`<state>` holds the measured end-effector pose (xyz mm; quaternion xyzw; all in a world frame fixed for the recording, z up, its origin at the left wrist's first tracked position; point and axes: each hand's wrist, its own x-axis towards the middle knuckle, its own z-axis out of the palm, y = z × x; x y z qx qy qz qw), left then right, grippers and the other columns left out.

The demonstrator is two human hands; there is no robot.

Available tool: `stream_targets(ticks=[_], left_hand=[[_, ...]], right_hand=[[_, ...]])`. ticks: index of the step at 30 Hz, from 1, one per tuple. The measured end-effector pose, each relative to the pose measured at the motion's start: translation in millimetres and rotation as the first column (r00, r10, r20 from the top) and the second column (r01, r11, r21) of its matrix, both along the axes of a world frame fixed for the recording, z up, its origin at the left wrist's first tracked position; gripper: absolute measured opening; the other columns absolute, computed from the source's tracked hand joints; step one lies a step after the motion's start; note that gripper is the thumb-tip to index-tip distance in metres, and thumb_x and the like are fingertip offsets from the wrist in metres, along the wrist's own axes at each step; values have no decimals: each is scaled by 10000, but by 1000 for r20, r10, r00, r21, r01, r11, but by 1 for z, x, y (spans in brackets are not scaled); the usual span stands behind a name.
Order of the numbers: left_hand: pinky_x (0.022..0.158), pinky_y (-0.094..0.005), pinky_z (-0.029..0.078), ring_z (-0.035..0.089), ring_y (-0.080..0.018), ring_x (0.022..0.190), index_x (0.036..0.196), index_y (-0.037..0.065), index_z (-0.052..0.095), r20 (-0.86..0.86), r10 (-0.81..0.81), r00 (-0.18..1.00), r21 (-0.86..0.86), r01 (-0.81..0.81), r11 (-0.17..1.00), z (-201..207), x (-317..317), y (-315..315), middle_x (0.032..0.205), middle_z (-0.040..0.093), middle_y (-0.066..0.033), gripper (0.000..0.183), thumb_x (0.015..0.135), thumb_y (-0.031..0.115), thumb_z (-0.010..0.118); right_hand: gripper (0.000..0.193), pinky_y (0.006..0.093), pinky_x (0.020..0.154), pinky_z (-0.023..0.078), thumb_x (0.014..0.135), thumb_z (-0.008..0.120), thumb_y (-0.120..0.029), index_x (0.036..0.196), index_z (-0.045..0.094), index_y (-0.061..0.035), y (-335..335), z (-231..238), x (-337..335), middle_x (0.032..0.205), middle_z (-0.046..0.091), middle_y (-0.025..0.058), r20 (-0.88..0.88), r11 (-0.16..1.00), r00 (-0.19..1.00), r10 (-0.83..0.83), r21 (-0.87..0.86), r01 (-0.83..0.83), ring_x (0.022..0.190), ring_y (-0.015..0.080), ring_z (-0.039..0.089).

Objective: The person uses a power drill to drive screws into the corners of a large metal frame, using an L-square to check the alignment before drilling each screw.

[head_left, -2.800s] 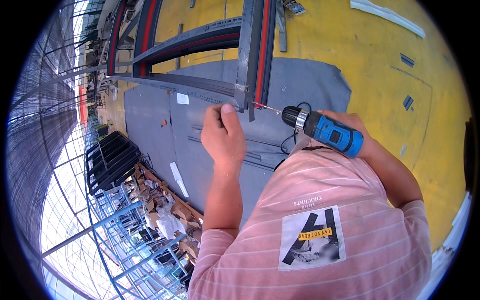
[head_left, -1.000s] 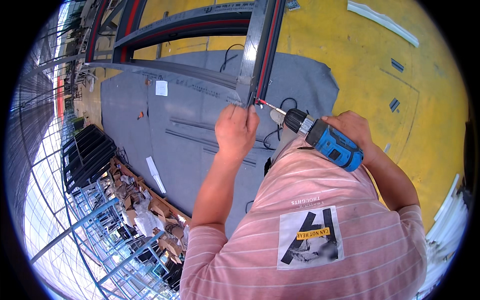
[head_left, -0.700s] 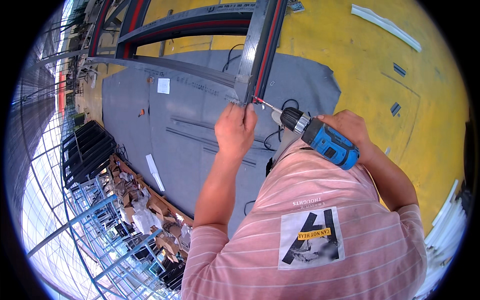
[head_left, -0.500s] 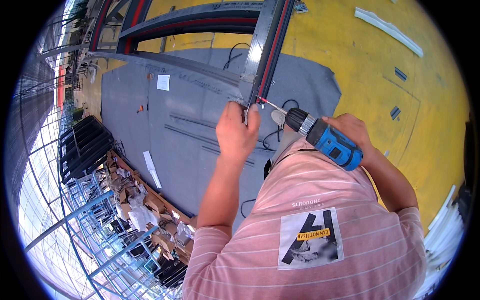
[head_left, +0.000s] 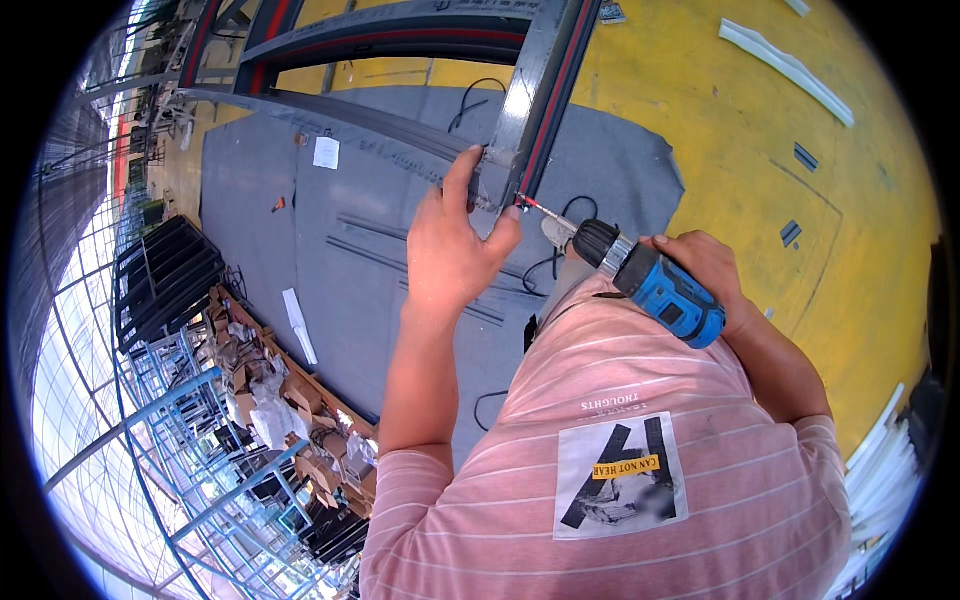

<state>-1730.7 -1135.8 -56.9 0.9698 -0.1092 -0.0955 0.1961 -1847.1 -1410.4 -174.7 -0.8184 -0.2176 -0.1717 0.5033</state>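
A grey metal frame (head_left: 519, 110) with dark and red strips along its profiles reaches in from the top. At its near corner is my left hand (head_left: 452, 238), with thumb and fingers spread around the corner and nothing plainly gripped. My right hand (head_left: 702, 268) is wrapped round a blue and black cordless drill (head_left: 668, 295) by its handle, which is mostly hidden under the drill body. The drill's long bit (head_left: 549, 213), red near its tip, points up and left and meets the frame's corner close to my left thumb.
Under the frame lies a grey mat (head_left: 350, 210) with loose dark strips (head_left: 375, 256) and a black cable (head_left: 556, 262). White profile pieces (head_left: 790, 72) lie on the yellow floor (head_left: 740, 140). At left stand stacked black frames (head_left: 168, 280) and a bin of cardboard scraps (head_left: 300, 400).
My left hand has opened from a closed grip at the corner, its fingers now spread and raised. The drill stays nearly in place with its tip at the corner.
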Motion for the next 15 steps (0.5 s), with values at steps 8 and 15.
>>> stream_targets(ticks=[8, 15], left_hand=[[985, -501, 412, 442, -422, 1110, 1392, 171, 563, 334, -85, 939, 212, 13, 977, -5, -10, -5, 1171, 449, -287, 680, 761, 304, 781], [1043, -528, 343, 428, -416, 1133, 1341, 151, 601, 224, 27, 974, 76, -45, 996, -7, -9, -4, 1172, 445, -250, 664, 728, 296, 812]], right_hand=[[499, 369, 708, 536, 719, 738, -162, 1198, 667, -43, -1, -5, 0, 1000, 730, 133, -8, 1000, 1000, -7, -14, 7, 790, 302, 690], [491, 361, 696, 529, 726, 724, -162, 1200, 663, -45, -2, -3, 4, 981, 724, 135, 16, 1000, 1000, 5, -14, -5, 777, 299, 685]])
